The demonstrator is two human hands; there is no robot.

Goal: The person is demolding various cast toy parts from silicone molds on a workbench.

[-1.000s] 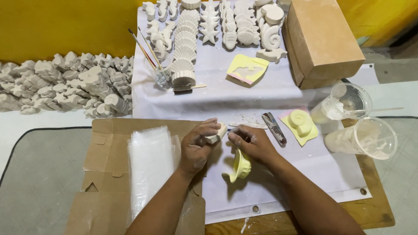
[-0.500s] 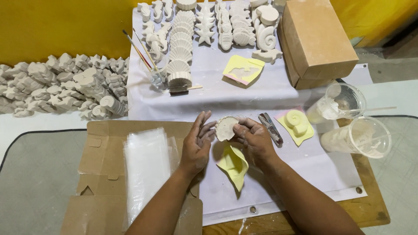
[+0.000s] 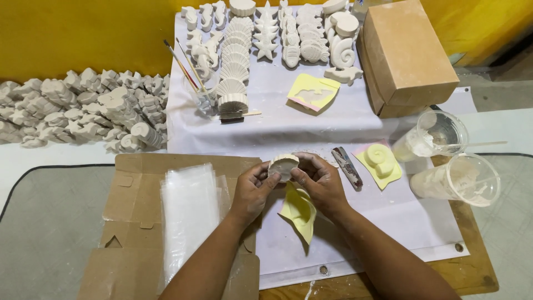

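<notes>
both forearms bare, no sleeves, left hand [image 3: 252, 191] and right hand [image 3: 322, 183] ungloved, ringless.

You have a closed brown cardboard box [image 3: 410, 55] at the tabletop's far right corner, and a flattened brown carton [image 3: 133, 222] under clear plastic bags [image 3: 189, 214] at its near left edge.

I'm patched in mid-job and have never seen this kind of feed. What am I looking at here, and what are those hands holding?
There is no machine: this is one camera worn on a person's head, looking down at their own bare hands. The left hand and right hand together hold a small white shell-shaped plaster cast. A floppy yellow mould hangs under the right hand. Below is a white sheet on the table. Beside the left hand lie flattened cardboard and clear plastic bags. Further back are rows of white casts, paintbrushes, a brown box and two plastic cups.
</notes>
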